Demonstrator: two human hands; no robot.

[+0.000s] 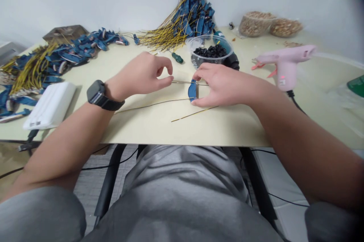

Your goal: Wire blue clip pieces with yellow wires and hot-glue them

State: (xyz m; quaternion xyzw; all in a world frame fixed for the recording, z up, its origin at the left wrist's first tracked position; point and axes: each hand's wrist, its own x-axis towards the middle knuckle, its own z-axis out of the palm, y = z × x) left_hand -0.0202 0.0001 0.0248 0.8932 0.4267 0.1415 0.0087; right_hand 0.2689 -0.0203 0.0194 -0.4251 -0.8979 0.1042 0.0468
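Note:
My left hand [145,73], with a black watch [99,96] on its wrist, pinches the end of a thin wire [182,81] between thumb and forefinger. My right hand [218,85] is closed on a small blue curved piece [192,90] that the wire runs into. Both hands hover just above the pale table [159,128], close to its front edge. Two more thin yellowish wires [196,113] lie on the table below my hands.
A clear tub of dark beads [212,50] stands behind my right hand. A pink glue gun [284,64] rests at the right. Heaps of blue pieces on yellow wires [187,18] lie at the back and left [42,64]. A white box [51,105] sits at the left edge.

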